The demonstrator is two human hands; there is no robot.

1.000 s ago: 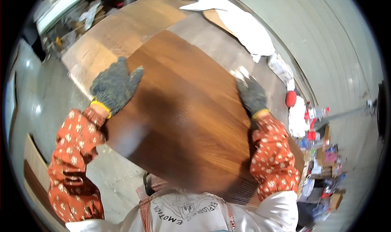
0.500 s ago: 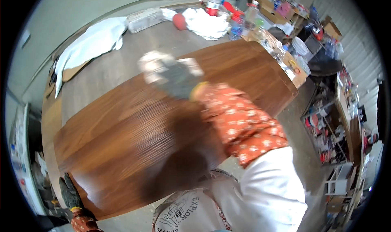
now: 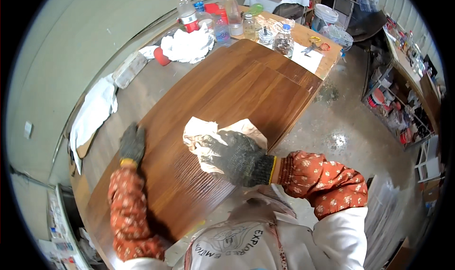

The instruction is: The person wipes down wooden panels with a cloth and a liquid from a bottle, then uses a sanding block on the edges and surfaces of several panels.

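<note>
The brown wooden panel (image 3: 227,90) lies flat on the table (image 3: 135,106), running from close to the person's body out to the far right corner. On it I see a crumpled cream cloth (image 3: 199,131), bunched under the gloved right hand (image 3: 239,158), which grips it near the panel's right edge. The palm side is hidden, so I cannot fairly judge how tightly the fingers curl.

The gloved left hand (image 3: 132,142) is at the left edge, fingers stretched out and holding nothing. Between the two hands I have a broad stretch of uncovered grain, and more of it up to the far end.

Past that end sit several bottles (image 3: 232,14) and a pair of scissors (image 3: 313,47), so I count little room there. Along the wall side I find a crumpled white cloth (image 3: 189,45), a red object (image 3: 161,56), a wrapped block (image 3: 130,70) and a spread white cloth (image 3: 95,109). Beyond the right edge, I see concrete floor (image 3: 336,113) reaching to a cluttered shelf (image 3: 395,97).
</note>
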